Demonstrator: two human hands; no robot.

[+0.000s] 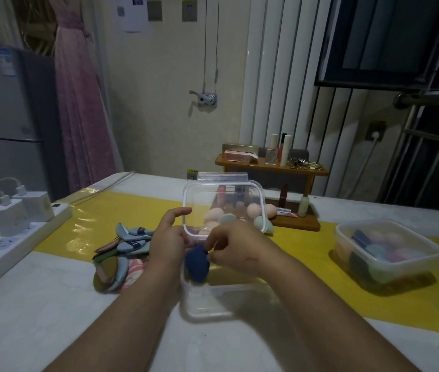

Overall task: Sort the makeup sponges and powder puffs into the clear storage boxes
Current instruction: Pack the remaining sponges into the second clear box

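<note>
A clear storage box [213,302] sits on the table right in front of me. My right hand [236,247] pinches the top of a dark blue teardrop sponge [196,265] above the box's left end. My left hand [168,241] holds the lower left corner of the clear lid [222,196], which is tilted up behind the box. Several pink and green sponges [260,214] lie on the table behind the lid. A pile of blue, green and pink powder puffs [124,247] lies to the left of my hands. A second clear box [386,249] at the right holds sponges and puffs.
A white power strip [11,237] with chargers lies at the table's left edge. A wooden shelf [272,167] with cosmetics stands at the back, with a wooden tray [296,224] of bottles under it. A yellow strip [307,253] runs across the table.
</note>
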